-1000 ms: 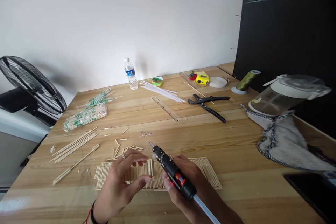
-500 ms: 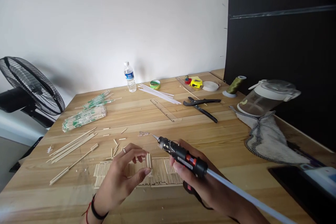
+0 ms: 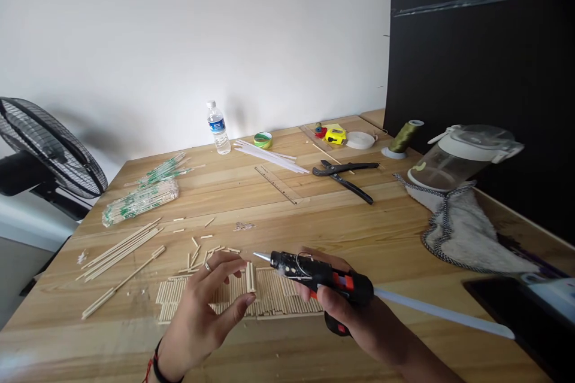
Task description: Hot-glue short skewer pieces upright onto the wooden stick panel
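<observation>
My left hand (image 3: 204,305) pinches a short piece made of two wooden sticks (image 3: 250,277) between thumb and fingers, holding it upright just above a flat mat of glued sticks (image 3: 274,302). My right hand (image 3: 345,305) grips a black hot glue gun (image 3: 321,275) with a red trigger. The gun lies nearly level, its metal nozzle pointing left, a short gap from the held sticks. A white glue stick (image 3: 440,313) juts out of the gun's back to the right.
Loose stick offcuts (image 3: 202,245) and long sticks (image 3: 121,248) lie left on the wooden table (image 3: 314,215). Farther back are packed chopsticks (image 3: 141,200), a water bottle (image 3: 215,127), a ruler (image 3: 278,184), black cutters (image 3: 344,176), tape, thread. A jug (image 3: 462,158) on a cloth stands right; a fan (image 3: 49,149) left.
My right hand lowered and levelled the glue gun, swinging its nozzle toward the sticks in my left hand. My left hand stayed nearly still.
</observation>
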`<state>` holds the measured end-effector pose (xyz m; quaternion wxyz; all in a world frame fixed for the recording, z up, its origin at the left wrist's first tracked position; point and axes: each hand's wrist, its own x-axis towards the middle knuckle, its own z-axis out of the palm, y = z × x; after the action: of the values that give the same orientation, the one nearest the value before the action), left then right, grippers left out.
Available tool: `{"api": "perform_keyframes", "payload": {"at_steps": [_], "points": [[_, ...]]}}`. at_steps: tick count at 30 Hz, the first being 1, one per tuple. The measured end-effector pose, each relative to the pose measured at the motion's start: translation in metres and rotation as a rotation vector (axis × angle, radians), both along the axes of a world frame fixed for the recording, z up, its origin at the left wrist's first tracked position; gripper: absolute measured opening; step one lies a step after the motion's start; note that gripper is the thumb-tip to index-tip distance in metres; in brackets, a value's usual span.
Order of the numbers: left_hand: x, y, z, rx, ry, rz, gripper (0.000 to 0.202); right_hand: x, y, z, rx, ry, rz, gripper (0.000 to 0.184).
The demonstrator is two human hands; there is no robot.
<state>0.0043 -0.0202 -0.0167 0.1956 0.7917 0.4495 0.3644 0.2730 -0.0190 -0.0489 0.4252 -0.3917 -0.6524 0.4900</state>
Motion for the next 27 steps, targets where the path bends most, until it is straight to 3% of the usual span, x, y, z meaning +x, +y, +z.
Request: {"api": "perform_keyframes", "payload": {"at_steps": [3, 9, 16, 27], "points": [[0.000, 0.000, -0.002, 0.024, 0.016, 0.017, 0.029, 0.003, -0.005, -0.012, -0.071, -0.021, -0.058, 0.051], [-0.001, 0.000, -0.004, 0.029, 0.020, 0.002, 0.033, 0.012, -0.007, -0.028, -0.142, -0.003, -0.079, 0.064], [-0.002, -0.002, -0.002, 0.011, 0.025, 0.006, 0.054, 0.015, -0.008, -0.006, -0.221, -0.037, -0.020, 0.065], [-0.002, -0.002, -0.002, 0.010, -0.003, 0.020, 0.057, 0.011, -0.004, 0.012, -0.274, -0.049, 0.071, 0.068]]}}
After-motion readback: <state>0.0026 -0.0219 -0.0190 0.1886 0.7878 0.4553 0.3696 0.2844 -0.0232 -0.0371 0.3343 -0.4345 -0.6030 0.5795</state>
